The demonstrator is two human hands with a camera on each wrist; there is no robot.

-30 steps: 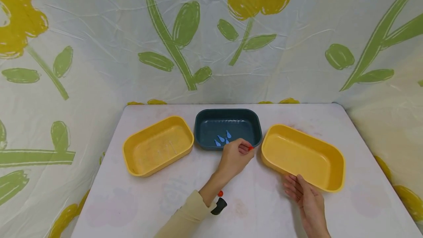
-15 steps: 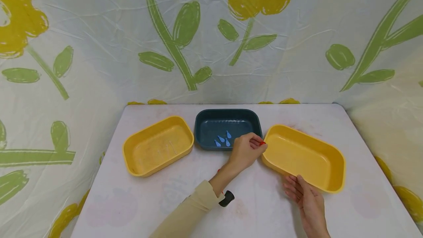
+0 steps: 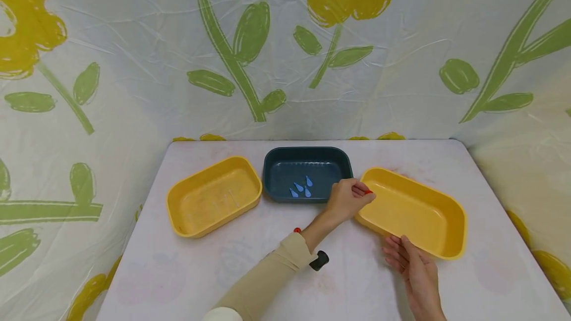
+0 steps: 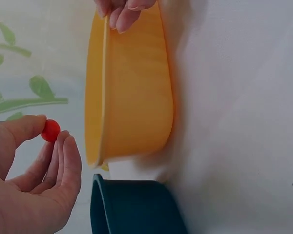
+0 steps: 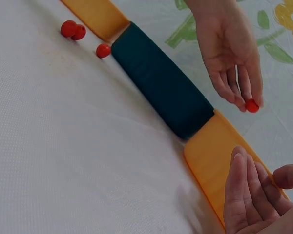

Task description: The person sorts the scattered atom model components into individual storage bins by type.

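My left hand pinches a small round red bead between thumb and fingertips. In the head view it is over the left end of the right-hand yellow bin; the left wrist view shows the bead beside the rim. My right hand holds that bin's near rim, with the thumb at the rim and the fingers along the outer wall. Several blue drop-shaped pieces lie inside the dark teal bin. In the right wrist view, loose red beads lie on the table; in the head view my left forearm mostly hides them.
Another yellow bin stands at the left, with thin clear sticks in it. The three bins form a row near the back of the white-covered table. A flower-patterned cloth hangs behind and at the sides.
My left hand has moved right with the red bead, from the teal bin's front corner to over the right yellow bin's left end. My right hand has stayed at the rim.
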